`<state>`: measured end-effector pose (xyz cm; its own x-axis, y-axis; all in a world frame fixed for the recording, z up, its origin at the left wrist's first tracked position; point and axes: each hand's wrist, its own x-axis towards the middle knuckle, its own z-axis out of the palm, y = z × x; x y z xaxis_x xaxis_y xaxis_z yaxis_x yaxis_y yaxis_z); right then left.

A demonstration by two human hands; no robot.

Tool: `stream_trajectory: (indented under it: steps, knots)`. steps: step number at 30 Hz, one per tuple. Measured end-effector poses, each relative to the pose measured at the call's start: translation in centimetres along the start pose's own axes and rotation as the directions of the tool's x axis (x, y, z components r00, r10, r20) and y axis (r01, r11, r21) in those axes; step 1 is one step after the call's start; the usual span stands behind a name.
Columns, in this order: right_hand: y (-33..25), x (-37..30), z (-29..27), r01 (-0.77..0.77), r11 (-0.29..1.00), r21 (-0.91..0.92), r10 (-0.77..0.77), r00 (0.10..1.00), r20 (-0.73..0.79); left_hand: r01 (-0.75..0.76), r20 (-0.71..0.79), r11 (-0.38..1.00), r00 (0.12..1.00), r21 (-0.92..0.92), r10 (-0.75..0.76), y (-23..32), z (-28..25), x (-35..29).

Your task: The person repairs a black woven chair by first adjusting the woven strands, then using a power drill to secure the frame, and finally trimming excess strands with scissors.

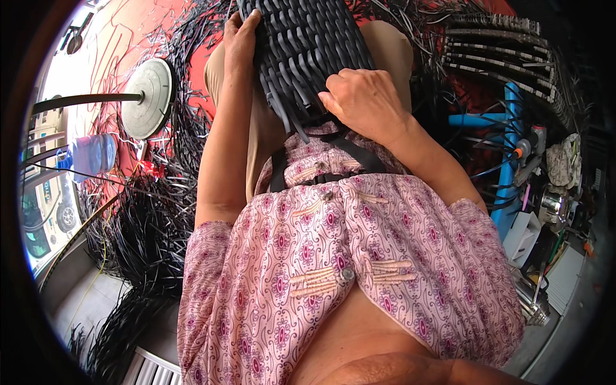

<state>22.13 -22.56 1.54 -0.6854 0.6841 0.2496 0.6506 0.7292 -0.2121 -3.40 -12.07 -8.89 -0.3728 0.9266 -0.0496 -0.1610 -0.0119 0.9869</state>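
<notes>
A dark grey panel woven from flat plastic strips (305, 48) lies across my lap, with loose strip ends hanging from its near edge. Along its left side, my left hand (240, 38) grips the edge, thumb on top and the other fingers partly hidden. My right hand (367, 102) is closed at the panel's near right corner, its fingers curled under. Whatever is pinched in those fingers is hidden behind the hand.
Heaps of loose black strips (151, 224) cover the red floor on the left, near a round grey lid (147, 99) and a clear bluish water jug (93, 154). To the right stand a blue frame (510, 147), a stack of slatted pieces (500, 54) and a metal flask (532, 298).
</notes>
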Motion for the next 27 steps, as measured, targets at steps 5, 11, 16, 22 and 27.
stream_trajectory:
  steps: [5, 11, 16, 22, 27]
  knots:
    - [0.7, 0.2, 0.0, 0.276, 0.944, -0.182, -0.260, 0.960, 0.104, 0.000, -0.062, 0.997, 0.998, 0.078, 0.005, -0.7, -0.4, 0.4]
    - [0.0, 0.5, -0.6, 0.597, 0.705, -0.384, -0.444, 0.793, 0.418, -0.005, -0.027, 0.997, 1.000, 0.082, 0.008, -1.5, -0.5, 1.6]
    - [-1.2, -0.1, 0.7, 0.573, 0.679, -0.458, -0.427, 0.816, 0.390, -0.054, 0.012, 0.987, 0.999, 0.152, 0.053, -2.6, -2.4, 2.0]
    - [0.3, -1.7, 2.6, 0.319, 0.829, -0.460, -0.316, 0.945, 0.086, -0.339, 0.122, 0.442, 0.885, 0.831, 0.450, 4.1, 2.0, -4.5]
    - [-0.5, -2.0, 3.1, 0.264, 0.877, -0.400, -0.276, 0.961, 0.029, -0.515, 0.400, 0.167, 0.799, 0.841, 0.449, 4.6, 5.9, -3.2]
